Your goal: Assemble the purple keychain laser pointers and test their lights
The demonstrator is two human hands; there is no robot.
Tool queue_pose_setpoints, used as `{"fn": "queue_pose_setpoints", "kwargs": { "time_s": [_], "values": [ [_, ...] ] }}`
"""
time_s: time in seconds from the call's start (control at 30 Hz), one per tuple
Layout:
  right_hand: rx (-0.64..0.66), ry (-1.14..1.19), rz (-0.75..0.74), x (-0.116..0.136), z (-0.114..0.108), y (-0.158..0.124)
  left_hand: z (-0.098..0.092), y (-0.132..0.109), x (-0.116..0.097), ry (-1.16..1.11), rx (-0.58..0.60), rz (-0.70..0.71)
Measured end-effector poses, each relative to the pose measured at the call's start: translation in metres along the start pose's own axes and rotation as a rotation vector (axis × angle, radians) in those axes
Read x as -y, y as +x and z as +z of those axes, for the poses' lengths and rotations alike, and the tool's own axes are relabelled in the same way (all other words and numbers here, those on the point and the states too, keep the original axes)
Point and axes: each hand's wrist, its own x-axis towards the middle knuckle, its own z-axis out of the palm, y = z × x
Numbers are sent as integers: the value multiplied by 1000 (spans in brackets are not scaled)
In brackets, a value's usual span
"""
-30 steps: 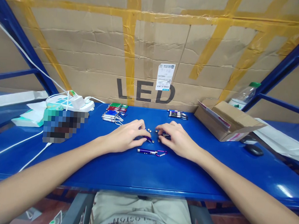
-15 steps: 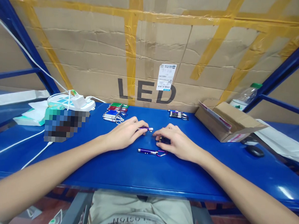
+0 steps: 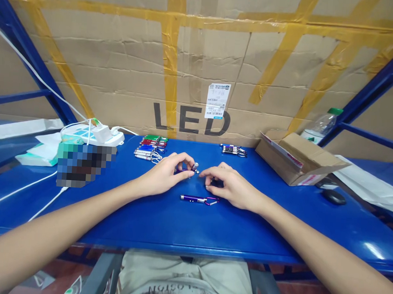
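My left hand (image 3: 166, 174) pinches a slim purple penlight (image 3: 181, 169) between thumb and fingers, its end pointing right. Small round silver pieces (image 3: 196, 165), which look like button cells, show at that end by the fingertips. Close by on the right, my right hand (image 3: 232, 184) is curled, its index finger reaching toward the silver pieces. Something small and dark seems tucked under its fingers, mostly hidden. Below the hands lies another purple penlight (image 3: 192, 199) with a purple carabiner clip (image 3: 212, 201) at its right end.
Rows of green, red, blue and silver penlights (image 3: 150, 147) lie back left; more penlights (image 3: 233, 150) lie back right. An open cardboard box (image 3: 295, 162), a black mouse (image 3: 333, 196) and a bottle (image 3: 326, 126) are at right. A power strip (image 3: 112, 137) and cables are at left.
My left hand has opened its grip slightly and tilted the penlight; small silver pieces now show separately at its end. My right hand stays almost in place, its index finger a little straighter.
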Motion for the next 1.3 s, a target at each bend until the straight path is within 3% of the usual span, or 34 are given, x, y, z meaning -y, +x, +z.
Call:
{"fn": "queue_pose_setpoints", "kwargs": {
  "time_s": [0.23, 0.5, 0.67, 0.77, 1.0, 1.3],
  "values": [
    [17, 13, 0, -1, -3, 0, 4, -1, 0, -87, 97, -45],
    [6, -31, 6, 0, -2, 0, 10, -1, 5, -278, 145, -77],
    [-17, -50, 24, 1, 0, 0, 11, -2, 2, -273, 169, -91],
    [-81, -33, 23, 3, -1, 1, 11, -2, 2, -215, 157, -95],
    [-363, 72, -43, 14, 1, -1, 12, -3, -6, -146, 138, -46],
    [-337, 124, -69, 22, 6, -2, 14, -2, -13, -123, 145, -22]
  ]
}}
